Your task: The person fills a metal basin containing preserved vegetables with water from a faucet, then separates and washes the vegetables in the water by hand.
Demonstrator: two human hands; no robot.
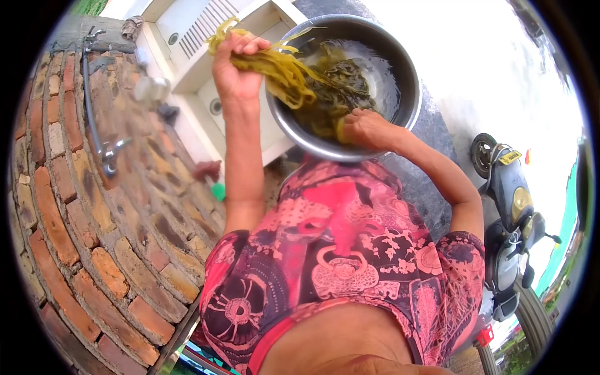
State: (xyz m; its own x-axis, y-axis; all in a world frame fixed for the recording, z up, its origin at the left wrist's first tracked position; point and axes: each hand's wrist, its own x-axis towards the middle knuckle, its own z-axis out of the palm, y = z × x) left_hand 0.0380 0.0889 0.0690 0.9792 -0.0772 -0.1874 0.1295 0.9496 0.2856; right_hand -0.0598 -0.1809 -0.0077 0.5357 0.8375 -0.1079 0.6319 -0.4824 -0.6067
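My left hand (pixel 236 65) is raised at the left rim of a metal basin (pixel 409 75), its fingers wrapped round a bunch of limp yellow-green leafy greens (pixel 278 72). The long stalks hang from this hand down into the basin. Darker wet leaves (pixel 347 78) lie in the water (pixel 384 78) there. Low inside the near right part of the basin, my right hand (pixel 367 130) is closed at the edge of the greens. Yellowish stalk shows at its fingers, while the fingertips are partly hidden.
A white sink (pixel 203 100) with a ribbed drainboard stands left of the basin. Beyond it is a brick wall (pixel 81 250) with a pipe and tap (pixel 109 156). To the right, a motor scooter (pixel 515 200) is parked on bright ground. A grey slab (pixel 431 150) lies beside the basin.
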